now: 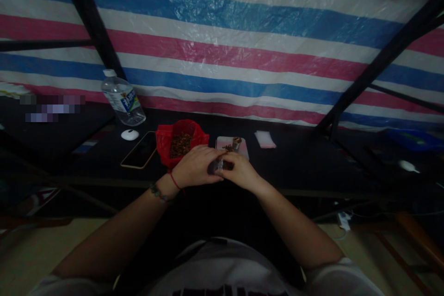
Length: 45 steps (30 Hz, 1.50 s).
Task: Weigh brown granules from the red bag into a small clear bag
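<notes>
My left hand [196, 165] and my right hand [239, 171] meet at the table's front edge, fingers curled around a small, glossy, see-through dark piece [220, 165]. Its exact kind is unclear, as the fingers cover much of it. Just behind them lies a small white and pink tray [243, 149], bearing brown shreds [228, 148] and a little metal cup [237, 142] that looks filled with the same stuff. To the left, beside my left hand, an opened red plastic bag [164, 141] holds more brown shreds [180, 144].
A phone [140, 150], a white rounded object [130, 135] and a clear plastic bottle [124, 101] stand or lie on the left. Right of the tray is a stack of white slips [265, 139]. Dark metal posts [374, 64] and a striped sheet [225, 55] bound the table's back.
</notes>
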Each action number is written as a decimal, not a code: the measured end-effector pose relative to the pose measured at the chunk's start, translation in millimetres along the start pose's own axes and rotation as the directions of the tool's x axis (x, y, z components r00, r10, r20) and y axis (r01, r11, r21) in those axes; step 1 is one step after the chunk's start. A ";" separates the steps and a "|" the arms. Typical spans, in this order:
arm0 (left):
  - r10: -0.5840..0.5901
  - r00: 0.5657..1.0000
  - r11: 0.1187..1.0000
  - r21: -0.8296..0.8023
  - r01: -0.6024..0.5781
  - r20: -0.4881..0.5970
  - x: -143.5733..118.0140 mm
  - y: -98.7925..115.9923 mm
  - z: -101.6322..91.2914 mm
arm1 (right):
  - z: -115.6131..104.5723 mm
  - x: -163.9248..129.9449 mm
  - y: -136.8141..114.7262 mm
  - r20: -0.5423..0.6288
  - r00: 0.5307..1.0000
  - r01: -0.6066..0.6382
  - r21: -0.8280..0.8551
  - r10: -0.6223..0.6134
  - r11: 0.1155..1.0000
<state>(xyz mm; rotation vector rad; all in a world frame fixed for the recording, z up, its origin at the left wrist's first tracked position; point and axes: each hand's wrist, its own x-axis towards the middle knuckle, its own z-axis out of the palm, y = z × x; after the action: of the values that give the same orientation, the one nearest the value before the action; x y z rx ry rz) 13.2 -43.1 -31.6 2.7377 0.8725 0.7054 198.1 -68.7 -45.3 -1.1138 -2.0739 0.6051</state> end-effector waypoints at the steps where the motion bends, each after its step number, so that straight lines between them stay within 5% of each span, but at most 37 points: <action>1: -0.016 1.000 1.000 0.009 0.016 -0.004 -0.2 -1.9 1.6 | -0.5 0.6 0.5 -0.015 1.000 -0.009 0.017 0.010 1.000; 4: -0.057 0.997 0.998 0.022 0.058 -0.044 -0.1 -8.4 4.2 | -7.2 4.9 13.9 -0.187 0.979 -0.073 0.043 0.080 0.996; 7: -0.104 0.989 0.994 0.025 0.107 -0.104 0.9 -16.8 4.2 | -17.9 11.8 46.4 -0.471 0.872 -0.181 -0.051 0.136 0.982; 9: -0.147 0.977 0.987 0.049 0.156 -0.151 1.6 -22.6 3.8 | -21.7 16.3 71.4 -0.533 0.835 -0.232 -0.122 0.133 0.965; 16: -0.229 0.949 0.963 0.091 0.254 -0.217 1.2 -35.8 9.1 | -14.7 27.6 109.8 -0.431 0.874 -0.312 -0.142 0.224 0.940; 22: -0.238 0.935 0.969 0.003 0.247 -0.263 2.2 -31.4 16.4 | -16.4 34.7 88.0 -0.421 0.886 -0.183 0.071 0.195 0.981; 28: -0.217 0.943 0.976 -0.035 0.215 -0.253 2.9 -20.1 21.7 | -2.3 26.2 54.3 -0.230 0.946 -0.096 0.476 0.229 0.874; 34: -0.206 0.947 0.979 -0.052 0.199 -0.246 2.4 -13.5 27.9 | -8.3 12.4 39.5 -0.130 0.987 -0.044 0.353 0.096 0.935; 37: -0.209 0.944 0.978 -0.079 0.195 -0.255 2.3 -11.0 32.3 | -11.5 8.8 37.1 -0.123 0.989 -0.049 0.244 0.081 0.968; 41: -0.223 0.934 0.972 -0.131 0.193 -0.278 2.3 -9.0 37.6 | -12.6 6.1 32.2 -0.114 0.989 -0.051 0.325 0.093 0.944; 45: -0.248 0.918 0.961 -0.197 0.193 -0.310 2.4 -5.1 39.5 | -19.1 3.1 21.4 -0.098 0.995 0.033 0.197 -0.014 0.980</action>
<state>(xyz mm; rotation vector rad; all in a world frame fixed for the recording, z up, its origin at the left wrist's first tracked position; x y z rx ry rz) 31.8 -38.7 -66.6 2.3632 1.1167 1.1552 222.6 -53.4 -46.2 -0.9831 -1.8960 0.7162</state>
